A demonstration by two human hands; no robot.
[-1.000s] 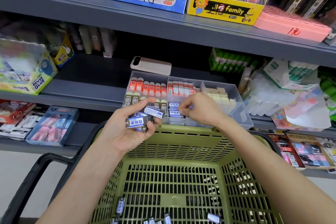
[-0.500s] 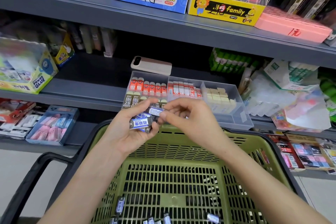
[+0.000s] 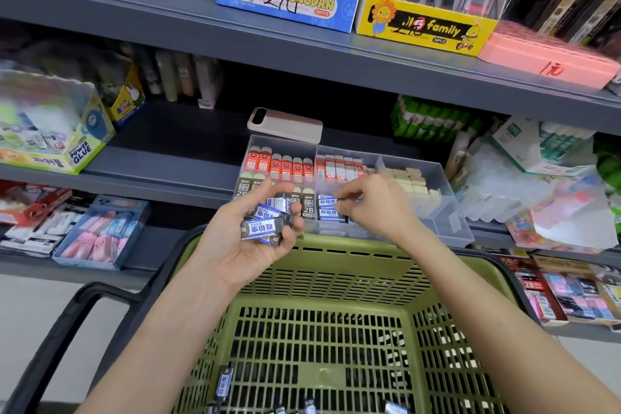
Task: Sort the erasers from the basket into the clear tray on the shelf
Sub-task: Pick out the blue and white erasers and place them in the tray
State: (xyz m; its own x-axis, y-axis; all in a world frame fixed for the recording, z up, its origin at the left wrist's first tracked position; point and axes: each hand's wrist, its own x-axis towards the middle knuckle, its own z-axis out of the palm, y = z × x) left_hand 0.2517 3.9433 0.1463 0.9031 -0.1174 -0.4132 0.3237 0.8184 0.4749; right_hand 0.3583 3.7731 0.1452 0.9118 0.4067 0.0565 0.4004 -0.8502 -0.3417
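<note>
**Q:** Head view: how do the fingers of each hand stand?

**A:** The left hand lies palm up, with its fingers and thumb curled round a small stack of blue-and-white erasers, just above the far rim of the green basket. The right hand reaches into the clear tray. Its thumb and forefinger are drawn together over the tray's blue-and-white row. It cannot be told whether an eraser lies between those fingertips.

**Q:** What do the containers hold?

**A:** The clear tray stands on the grey shelf, just beyond the basket, and is divided into compartments. Red-sleeved erasers stand at the back left and red-and-white erasers at the back middle. Cream erasers fill the right side. The 2B erasers stand at the front left, beside the blue-and-white row. A few loose erasers lie on the floor of the basket, near its close edge.
</note>
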